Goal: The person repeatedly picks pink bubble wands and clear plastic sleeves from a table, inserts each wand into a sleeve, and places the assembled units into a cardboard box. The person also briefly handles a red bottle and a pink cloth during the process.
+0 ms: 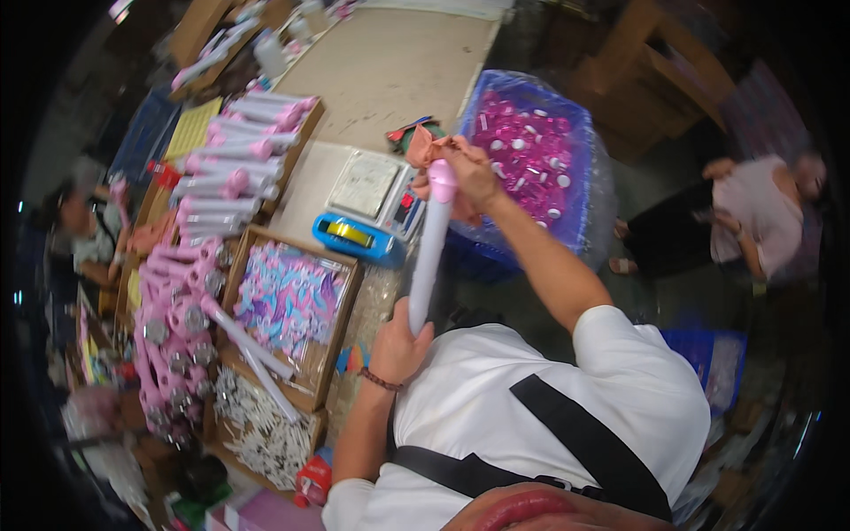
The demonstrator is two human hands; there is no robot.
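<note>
My left hand [398, 350] is closed round the lower end of a white stick with a pink head [430, 252], which stands nearly upright in front of my body. At the stick's pink end, my right hand [474, 181] is closed on a crumpled orange cloth [423, 150]. The cloth lies against or just beside the pink head; its exact contact is hidden by my fingers. Left of the stick are a small digital scale [370, 188] and a blue tape dispenser [354, 237] with yellow tape.
A blue crate [580, 190] of clear pink pieces with white caps stands right. At left are stacked white-and-pink sticks [235, 181], pink handles with silver bells [181, 327], a box of colourful cut-outs [292, 296] and white small parts [266, 434]. A person [753, 212] is at far right.
</note>
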